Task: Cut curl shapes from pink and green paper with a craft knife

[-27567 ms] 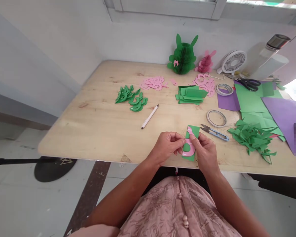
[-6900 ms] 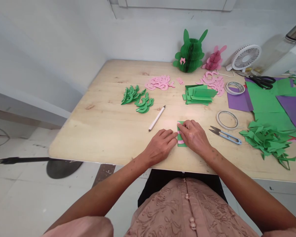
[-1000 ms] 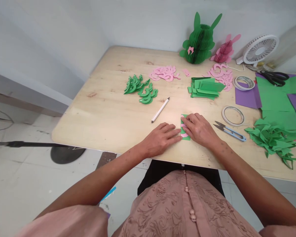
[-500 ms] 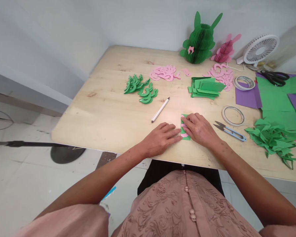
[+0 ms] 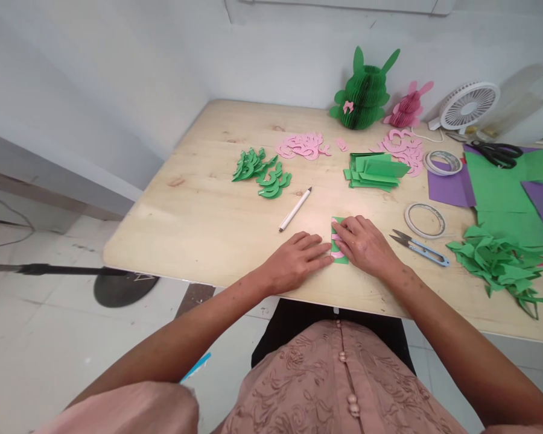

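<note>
A small folded piece of green paper (image 5: 342, 260) lies on the table in front of me, with a curved pink paper cutout (image 5: 336, 255) on top. My right hand (image 5: 364, 244) covers much of both, its bent fingers holding the cutout down against the green paper. From the other side, my left hand (image 5: 296, 260) rests flat, fingers stretched out and tips at the paper's left edge. A white pen (image 5: 295, 210) lies beyond my left hand. Blue-handled thread snips (image 5: 420, 248) lie to the right of my right hand.
Green cutouts (image 5: 260, 172), pink cutouts (image 5: 302, 145) and folded green papers (image 5: 374, 170) sit farther back. Tape rolls (image 5: 425, 220), green scraps (image 5: 500, 259) and black scissors (image 5: 498, 154) are at right. A green paper rabbit (image 5: 365, 96), a pink one (image 5: 407, 108) and a fan (image 5: 468, 107) stand by the wall.
The camera view has tilted up slightly, so the table sits lower in the picture. Both hands stay at the green paper with almost no visible movement.
</note>
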The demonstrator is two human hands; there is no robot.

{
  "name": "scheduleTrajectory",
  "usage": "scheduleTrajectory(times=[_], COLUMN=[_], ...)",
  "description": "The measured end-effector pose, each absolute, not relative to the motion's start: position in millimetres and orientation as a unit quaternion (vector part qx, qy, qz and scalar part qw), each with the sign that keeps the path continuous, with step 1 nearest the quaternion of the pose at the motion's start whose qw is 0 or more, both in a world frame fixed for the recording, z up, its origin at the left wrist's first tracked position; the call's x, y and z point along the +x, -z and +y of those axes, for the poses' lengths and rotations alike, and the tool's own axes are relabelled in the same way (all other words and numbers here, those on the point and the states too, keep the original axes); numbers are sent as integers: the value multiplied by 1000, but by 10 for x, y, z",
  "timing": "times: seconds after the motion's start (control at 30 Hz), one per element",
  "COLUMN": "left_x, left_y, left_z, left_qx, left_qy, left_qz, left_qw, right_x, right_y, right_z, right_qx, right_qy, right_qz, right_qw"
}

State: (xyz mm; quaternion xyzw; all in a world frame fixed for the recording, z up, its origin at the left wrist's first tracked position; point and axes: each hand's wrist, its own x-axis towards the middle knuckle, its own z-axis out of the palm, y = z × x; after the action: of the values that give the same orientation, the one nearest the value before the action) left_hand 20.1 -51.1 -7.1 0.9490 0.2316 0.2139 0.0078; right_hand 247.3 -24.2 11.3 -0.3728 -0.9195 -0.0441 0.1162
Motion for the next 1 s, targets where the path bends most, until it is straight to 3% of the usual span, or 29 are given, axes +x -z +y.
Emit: scheduleTrajectory(times=[1.0], left_x=[257], left_y=[28], left_z=[-479], left_qx=[956], left_qy=[-186], left_qz=[227], left_qw=[-29], right_x=[2488], right_y=[-64], right_z=[-242], right_qx=[-372], right_qy=[43], right_qz=[-917], right_qw=[136])
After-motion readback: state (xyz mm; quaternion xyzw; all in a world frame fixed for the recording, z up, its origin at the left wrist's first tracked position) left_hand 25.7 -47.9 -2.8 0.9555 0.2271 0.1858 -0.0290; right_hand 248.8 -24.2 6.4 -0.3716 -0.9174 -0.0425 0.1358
